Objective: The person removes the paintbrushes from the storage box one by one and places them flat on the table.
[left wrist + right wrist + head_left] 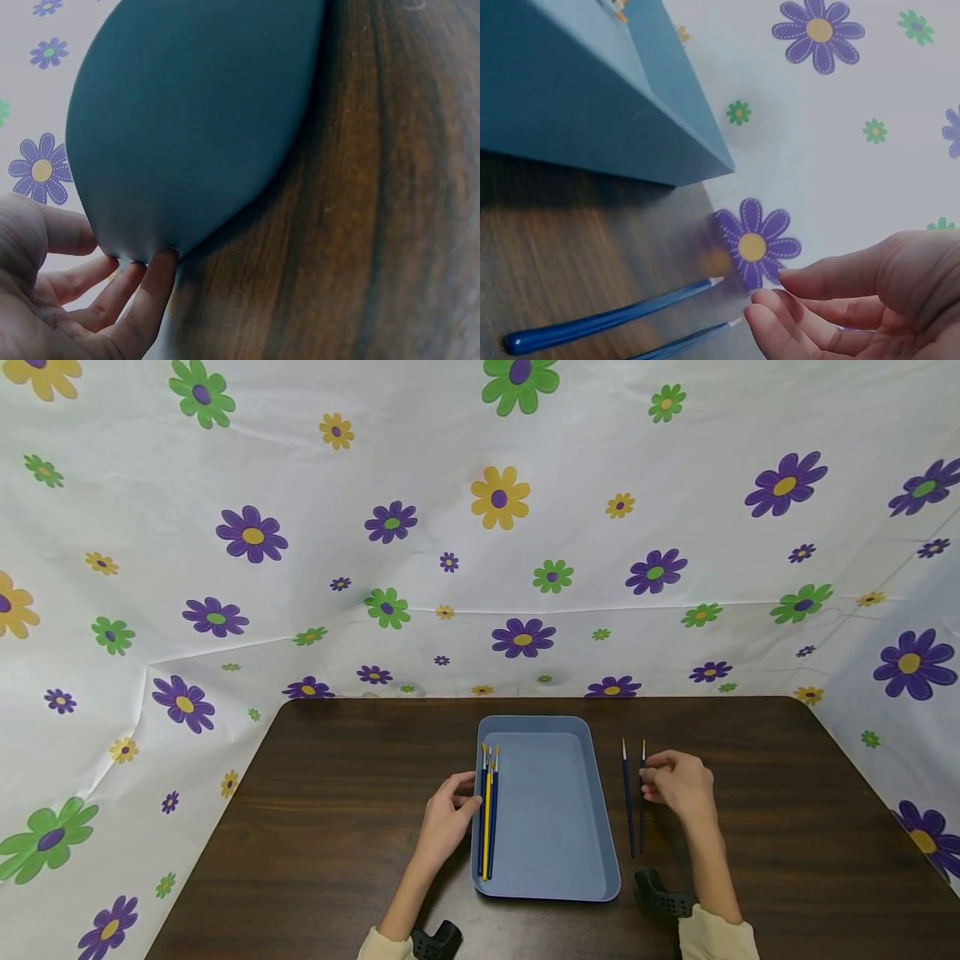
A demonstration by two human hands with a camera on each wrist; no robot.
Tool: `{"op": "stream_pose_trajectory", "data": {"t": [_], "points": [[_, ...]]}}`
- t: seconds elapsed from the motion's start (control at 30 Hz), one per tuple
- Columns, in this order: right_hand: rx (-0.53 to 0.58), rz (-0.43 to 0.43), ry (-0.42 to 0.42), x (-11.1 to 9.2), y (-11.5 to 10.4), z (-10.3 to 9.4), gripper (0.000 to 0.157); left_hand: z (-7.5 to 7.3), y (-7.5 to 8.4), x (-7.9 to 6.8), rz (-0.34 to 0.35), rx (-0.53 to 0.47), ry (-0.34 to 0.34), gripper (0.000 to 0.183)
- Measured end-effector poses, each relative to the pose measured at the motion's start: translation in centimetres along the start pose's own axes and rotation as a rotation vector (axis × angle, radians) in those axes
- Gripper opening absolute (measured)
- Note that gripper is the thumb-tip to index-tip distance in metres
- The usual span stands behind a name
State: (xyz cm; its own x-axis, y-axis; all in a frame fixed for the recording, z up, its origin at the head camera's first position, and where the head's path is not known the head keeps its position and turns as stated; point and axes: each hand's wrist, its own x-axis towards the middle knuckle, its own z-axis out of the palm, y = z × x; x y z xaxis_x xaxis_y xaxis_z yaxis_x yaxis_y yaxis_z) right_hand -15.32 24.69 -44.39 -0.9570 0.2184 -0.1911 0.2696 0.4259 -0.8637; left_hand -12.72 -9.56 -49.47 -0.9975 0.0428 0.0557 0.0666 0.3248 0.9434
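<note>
A blue-grey tray [540,810] lies on the table. My left hand [448,818] grips its left rim, thumb over the edge and fingers against the outer wall; the left wrist view shows these fingers [154,292] on the tray wall [195,127]. Several paintbrushes [488,827], dark blue and yellow, lie along the tray's left side. Right of the tray are two dark blue paintbrushes, the nearer one [628,802] and the outer one [642,827]. My right hand [681,785] is at the outer brush's upper part, loosely curved fingertips close beside it in the right wrist view.
The dark wooden table [337,793] extends on both sides of the tray. Behind it hangs a white cloth [435,468] with a flower pattern. Black wrist bands [663,897] sit at the cream sleeves [716,935].
</note>
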Motion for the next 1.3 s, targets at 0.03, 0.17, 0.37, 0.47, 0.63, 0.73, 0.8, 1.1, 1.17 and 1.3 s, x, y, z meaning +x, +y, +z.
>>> {"op": "stream_pose_trajectory", "data": {"t": [0.03, 0.17, 0.37, 0.47, 0.63, 0.73, 0.8, 1.1, 1.17, 1.3], "points": [[-0.003, -0.007, 0.0, -0.1, -0.2, 0.0, 0.028, 0.0, 0.0, 0.0, 0.0, -0.003, 0.0, 0.036], [-0.02, -0.04, 0.0, -0.5, -1.0, 0.1, 0.027, 0.0, -0.1, 0.0, 0.003, -0.014, -0.001, 0.036], [0.005, -0.103, -0.011, -1.1, -2.4, 0.7, 0.028, 0.0, 0.0, 0.0, -0.011, -0.061, -0.011, 0.037], [0.018, -0.137, -0.007, -1.5, -3.0, 1.1, 0.028, 0.1, 0.0, 0.0, -0.013, -0.078, -0.012, 0.038], [0.054, -0.176, 0.035, -2.1, -3.9, 1.7, 0.028, 0.2, -0.2, 0.0, -0.009, -0.071, -0.005, 0.038], [0.051, -0.193, 0.057, -2.5, -4.4, 2.1, 0.029, 0.2, -0.2, 0.1, -0.006, -0.061, -0.003, 0.037], [0.044, -0.204, 0.061, -2.6, -4.7, 2.3, 0.029, 0.1, -0.2, 0.1, -0.005, -0.056, -0.002, 0.037], [0.056, -0.234, 0.047, -3.4, -5.8, 4.0, 0.031, 0.1, -0.2, 0.1, -0.014, -0.042, -0.004, 0.036], [0.046, -0.247, 0.054, -3.5, -6.0, 4.6, 0.033, 0.1, -0.1, 0.1, -0.011, -0.041, -0.003, 0.037], [0.032, -0.272, 0.058, -3.7, -6.2, 6.1, 0.037, 0.1, -0.2, 0.1, -0.01, -0.036, -0.002, 0.037]]}}
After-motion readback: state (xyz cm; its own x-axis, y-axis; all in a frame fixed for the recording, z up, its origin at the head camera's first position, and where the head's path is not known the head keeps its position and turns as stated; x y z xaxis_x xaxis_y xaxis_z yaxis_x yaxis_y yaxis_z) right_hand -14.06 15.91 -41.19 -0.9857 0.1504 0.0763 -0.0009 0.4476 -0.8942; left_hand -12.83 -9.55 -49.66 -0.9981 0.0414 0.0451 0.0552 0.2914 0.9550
